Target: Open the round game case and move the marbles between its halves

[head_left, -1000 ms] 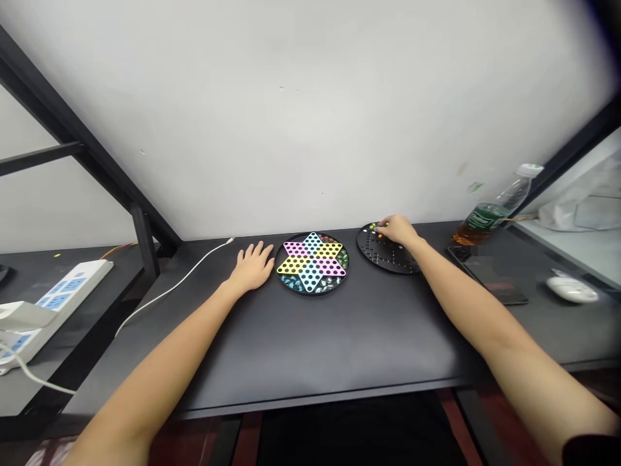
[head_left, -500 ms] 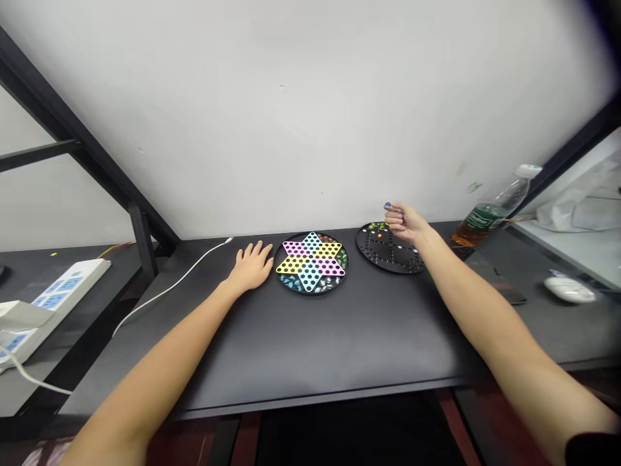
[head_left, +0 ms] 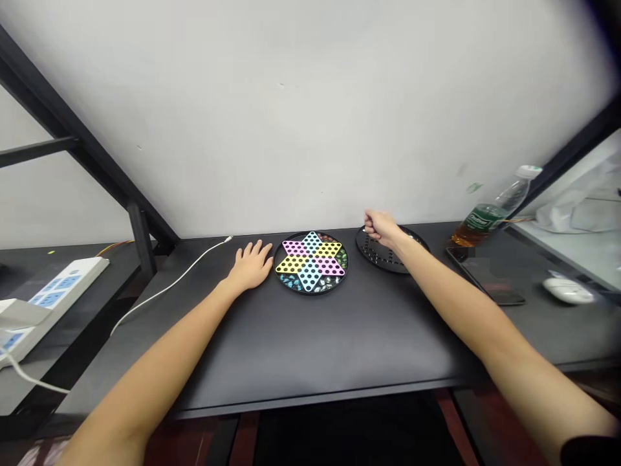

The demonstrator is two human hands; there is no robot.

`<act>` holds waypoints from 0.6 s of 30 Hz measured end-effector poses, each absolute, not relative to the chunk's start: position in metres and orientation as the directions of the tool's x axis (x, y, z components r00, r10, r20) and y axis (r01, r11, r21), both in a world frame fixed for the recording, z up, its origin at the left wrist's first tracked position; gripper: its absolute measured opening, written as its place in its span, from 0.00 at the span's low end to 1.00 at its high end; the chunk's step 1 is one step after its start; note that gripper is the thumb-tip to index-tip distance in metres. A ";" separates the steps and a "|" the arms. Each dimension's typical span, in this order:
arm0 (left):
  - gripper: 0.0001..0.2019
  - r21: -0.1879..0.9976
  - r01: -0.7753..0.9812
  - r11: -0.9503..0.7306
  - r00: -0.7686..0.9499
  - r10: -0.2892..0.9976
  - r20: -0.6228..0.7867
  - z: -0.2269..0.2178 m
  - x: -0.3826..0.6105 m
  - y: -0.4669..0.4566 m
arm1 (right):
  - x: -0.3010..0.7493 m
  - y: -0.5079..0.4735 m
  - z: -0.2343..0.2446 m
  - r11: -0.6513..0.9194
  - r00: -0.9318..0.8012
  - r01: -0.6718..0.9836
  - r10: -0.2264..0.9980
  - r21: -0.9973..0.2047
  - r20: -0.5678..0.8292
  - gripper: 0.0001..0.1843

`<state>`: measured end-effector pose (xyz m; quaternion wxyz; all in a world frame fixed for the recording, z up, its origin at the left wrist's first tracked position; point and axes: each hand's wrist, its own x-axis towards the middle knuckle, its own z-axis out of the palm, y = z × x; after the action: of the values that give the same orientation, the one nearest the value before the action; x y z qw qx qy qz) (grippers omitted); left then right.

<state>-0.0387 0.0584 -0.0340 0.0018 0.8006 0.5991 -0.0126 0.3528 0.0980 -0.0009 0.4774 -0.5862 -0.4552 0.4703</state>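
**Right hand shifts left across the black disc**

Your right hand (head_left: 382,228) has moved left and dropped lower than half a second ago. It now sits over the edge of the round black perforated disc (head_left: 391,259) nearest the round checkers board with the pastel six-pointed star (head_left: 312,264). The hand hides that part of the disc. Its fingertips are drawn together in a pinch, but you cannot make out whether anything sits between them, because the spot is too small and blurred. Your left hand (head_left: 252,265) has stayed put. It lies palm down with fingers spread on the matte black tabletop (head_left: 315,343), just left of the star board, and holds nothing. Whether it touches the board's rim is unclear.
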 end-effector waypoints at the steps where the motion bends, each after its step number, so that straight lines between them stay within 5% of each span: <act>1: 0.29 -0.009 0.959 -0.284 0.284 0.959 -0.020 -0.035 -0.039 0.059 | 0.338 0.095 -0.002 -0.047 0.113 0.317 0.993 -0.947 -0.011 0.18; 4: 0.29 -0.010 0.957 -0.289 0.289 0.957 -0.013 -0.035 -0.039 0.059 | 0.300 0.081 -0.002 0.219 -0.178 0.836 0.976 -0.503 0.129 0.18; 7: 0.29 -0.021 0.960 -0.280 0.279 0.960 -0.014 -0.033 -0.038 0.058 | 0.279 0.064 0.000 0.292 -0.298 0.943 0.954 -0.160 -0.018 0.17; 13: 0.29 -0.011 0.960 -0.281 0.281 0.960 -0.013 -0.033 -0.038 0.058 | 0.270 0.032 0.005 0.222 -0.216 0.975 0.965 0.030 -0.147 0.20; 18: 0.30 -0.009 0.960 -0.281 0.281 0.960 -0.012 -0.035 -0.039 0.059 | 0.270 0.017 0.021 0.258 -0.242 0.964 0.951 0.058 -0.193 0.17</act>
<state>-0.0393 0.0590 -0.0346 0.0001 0.8004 0.5994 -0.0074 0.2704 0.0175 0.0208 -0.0947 -0.6081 -0.7873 0.0364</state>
